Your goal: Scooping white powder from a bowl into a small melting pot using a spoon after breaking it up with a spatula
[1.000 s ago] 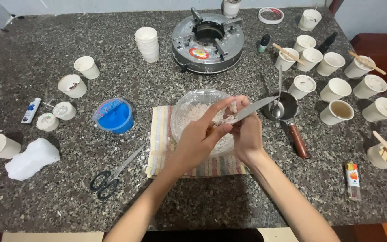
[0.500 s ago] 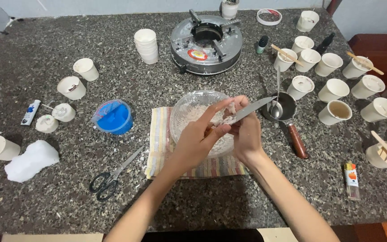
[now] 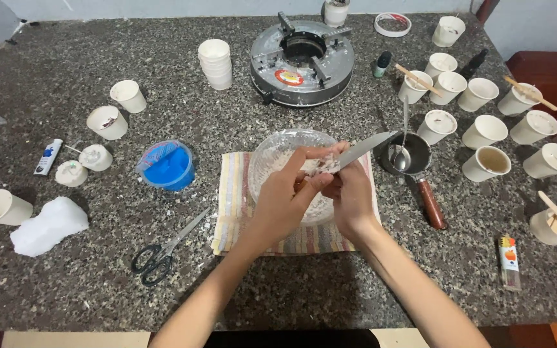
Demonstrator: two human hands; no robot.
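I look down on a dark speckled stone table (image 3: 98,283) crowded with things. At the far left lie a tipped paper cup (image 3: 2,207) and a white crumpled lump (image 3: 48,225), with a small blue-and-white tube (image 3: 48,156) above them. Moving right, I see a blue tub (image 3: 167,166) and, nearer me, black-handled scissors (image 3: 162,251).

In the middle, a striped cloth (image 3: 230,206) carries a clear glass bowl (image 3: 275,151) holding pale shavings. My left hand (image 3: 285,196) hovers over that bowl, its fingers closed around a small whitish piece that I can barely make out. My right hand (image 3: 349,193) sits just beside it, touching it, fingers gripping the handle of a knife (image 3: 365,149); the blade points up and to the right, past the bowl's rim.

Behind the bowl stands a round metal gas burner (image 3: 301,61), with a stack of white cups (image 3: 215,63) to its left. Right of the hands rests a small dark pot (image 3: 414,158) with a wooden handle and a spoon (image 3: 403,151) inside. Further right, many white paper cups (image 3: 485,163) stand clustered, some with wooden sticks, and a lighter (image 3: 508,261) lies near the edge.
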